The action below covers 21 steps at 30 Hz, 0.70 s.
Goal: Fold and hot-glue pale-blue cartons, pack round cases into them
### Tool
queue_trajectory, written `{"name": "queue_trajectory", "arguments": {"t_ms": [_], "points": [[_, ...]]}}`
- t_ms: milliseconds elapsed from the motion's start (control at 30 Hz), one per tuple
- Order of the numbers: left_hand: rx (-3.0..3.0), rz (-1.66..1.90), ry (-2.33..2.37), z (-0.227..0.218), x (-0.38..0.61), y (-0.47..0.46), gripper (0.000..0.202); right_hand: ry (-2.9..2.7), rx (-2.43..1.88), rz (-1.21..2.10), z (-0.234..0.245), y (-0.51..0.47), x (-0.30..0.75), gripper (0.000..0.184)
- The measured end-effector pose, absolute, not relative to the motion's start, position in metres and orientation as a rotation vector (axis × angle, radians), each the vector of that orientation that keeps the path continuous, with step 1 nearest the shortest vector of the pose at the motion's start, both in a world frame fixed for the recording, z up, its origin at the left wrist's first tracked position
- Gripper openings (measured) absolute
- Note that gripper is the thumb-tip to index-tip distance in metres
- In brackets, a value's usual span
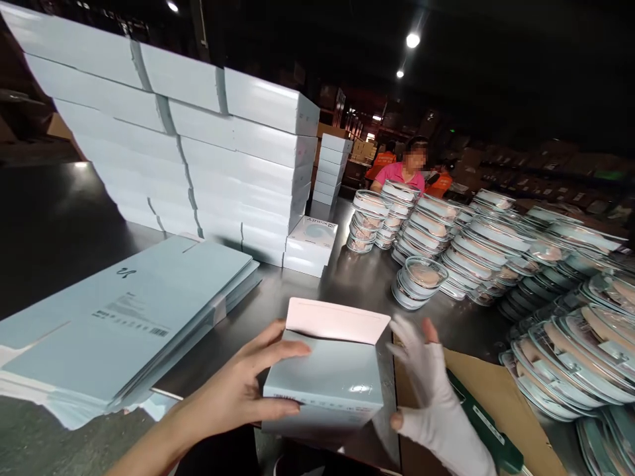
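Observation:
A pale blue carton stands in front of me with its pink-lined end flap raised at the far side. My left hand grips the carton's left side, fingers on the top face and thumb along the near edge. To the right of the carton is my right hand, in a white glove with bare fingertips. Its fingers are spread, slightly blurred, and hold nothing. A stack of flat, unfolded cartons lies at the left. Beside my right hand, a dark green tool rests on brown cardboard.
A high wall of closed boxes rises at the back left, with a smaller printed box by its corner. Many stacked round clear-lidded containers fill the right side; a short stack stands nearer. A person in pink is beyond the metal table.

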<state>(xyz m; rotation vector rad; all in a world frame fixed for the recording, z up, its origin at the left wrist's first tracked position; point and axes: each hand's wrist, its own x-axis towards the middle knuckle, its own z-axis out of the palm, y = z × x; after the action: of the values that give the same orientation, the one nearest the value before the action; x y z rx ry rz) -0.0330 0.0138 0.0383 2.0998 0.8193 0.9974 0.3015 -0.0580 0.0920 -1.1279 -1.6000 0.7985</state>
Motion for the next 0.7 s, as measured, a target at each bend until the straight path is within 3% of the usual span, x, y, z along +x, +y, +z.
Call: {"name": "queue_trajectory", "arguments": {"t_ms": [100,233,300,433,533,700], "points": [[2.065,1.183,0.693,0.039,-0.023,0.011,0.048,-1.761,-0.900,0.865,0.087,-0.043,0.274,0.100],[1.968,1.485,0.503,0.041,-0.011,0.009,0.059,-1.873,-0.987,0.668,0.069,-0.053,0.282,0.080],[2.033,1.439,0.481,0.047,-0.014,0.010,0.053,-2.037,-1.007,0.547,0.069,-0.056,0.283,0.073],[2.212,1.100,0.493,0.068,-0.024,0.011,0.021,-2.297,-0.857,0.275,0.086,-0.048,0.273,0.072],[2.213,0.978,0.480,0.078,-0.024,0.012,0.022,-2.331,-0.837,0.222,0.094,-0.044,0.268,0.076],[1.973,1.175,0.491,0.069,-0.020,0.016,0.022,-2.141,-0.953,0.305,0.076,-0.051,0.268,0.071]]}}
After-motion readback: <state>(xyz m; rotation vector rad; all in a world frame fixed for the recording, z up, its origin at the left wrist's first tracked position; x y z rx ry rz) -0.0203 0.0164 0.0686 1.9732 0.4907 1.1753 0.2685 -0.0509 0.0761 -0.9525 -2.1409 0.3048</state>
